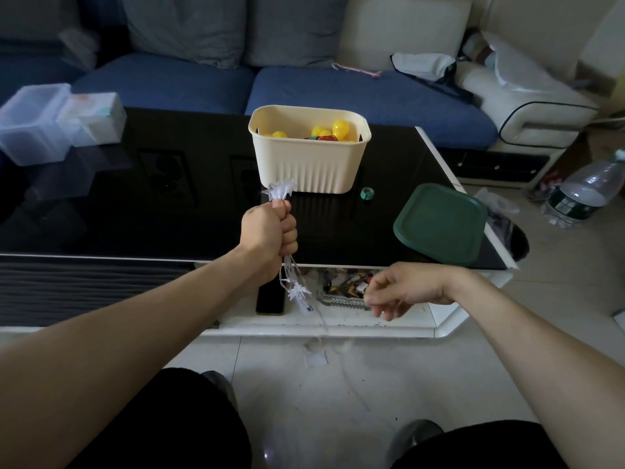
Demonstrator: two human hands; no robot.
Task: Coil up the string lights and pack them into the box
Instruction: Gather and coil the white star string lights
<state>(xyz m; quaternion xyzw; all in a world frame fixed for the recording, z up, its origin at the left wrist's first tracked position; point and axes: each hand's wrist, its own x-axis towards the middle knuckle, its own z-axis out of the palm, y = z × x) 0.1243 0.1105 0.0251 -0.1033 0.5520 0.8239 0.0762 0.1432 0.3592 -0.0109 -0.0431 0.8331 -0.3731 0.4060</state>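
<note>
Left hand [269,233]: fisted around a bundle of string lights [281,192]; star bulbs are seen above and below the fist.
Right hand [402,288]: fingers loosely curled, blurred; a thin wire appears to be pinched.
Box [309,164]: cream, set on the black table [135,204], yellow items inside.
Lid [441,223]: green, laid at the table's right edge.

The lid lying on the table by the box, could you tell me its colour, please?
Dark green; the lid shows best in the head view.

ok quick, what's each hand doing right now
Left hand: fist gripping the bundled string lights.
Right hand: fingers curled, apparently pinching the thin trailing wire; the blur makes it uncertain.
</note>
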